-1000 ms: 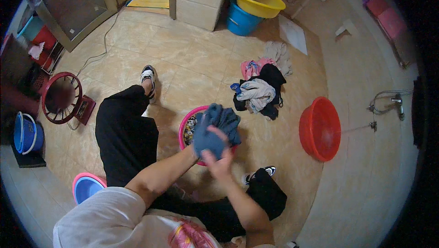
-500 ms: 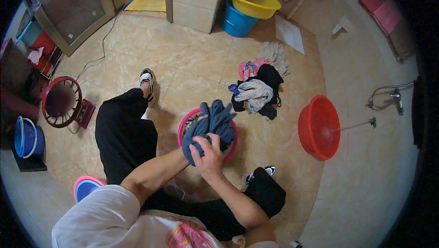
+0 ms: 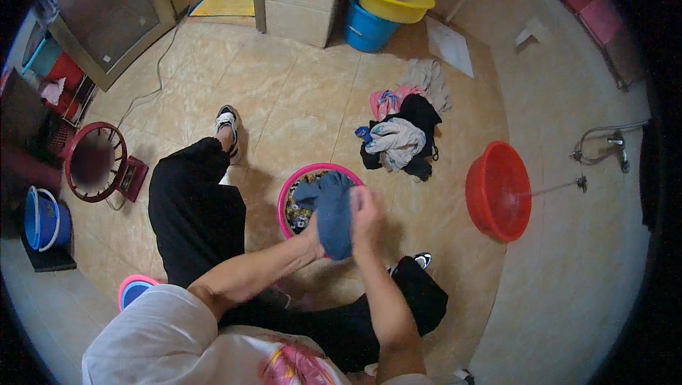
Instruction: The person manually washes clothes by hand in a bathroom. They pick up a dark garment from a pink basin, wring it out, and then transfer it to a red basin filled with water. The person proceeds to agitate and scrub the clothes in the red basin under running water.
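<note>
A blue-grey cloth garment point(image 3: 334, 221) is bunched up between my hands over a pink-rimmed basin point(image 3: 282, 204). My left hand point(image 3: 314, 238) is closed on its lower left side. On its right side my right hand point(image 3: 366, 216) grips the edge, somewhat blurred, with the fingers bent. The garment's upper part lies across the basin's opening and hides much of the inside. A dark and yellowish patterned cloth point(image 3: 298, 218) shows in the basin beside it.
A heap of clothes point(image 3: 401, 136) lies on the tiled floor. Water runs from a wall outlet into a red basin point(image 3: 497, 193). A red fan point(image 3: 96, 161) and blue bucket point(image 3: 46, 218) stand at left; a yellow basin point(image 3: 394, 0) tops a blue bucket point(image 3: 369, 26) at the back.
The garment has gone from spread out over the basin to a narrower bunch held nearer me. My right hand has moved right and up, off its top, to its right side.
</note>
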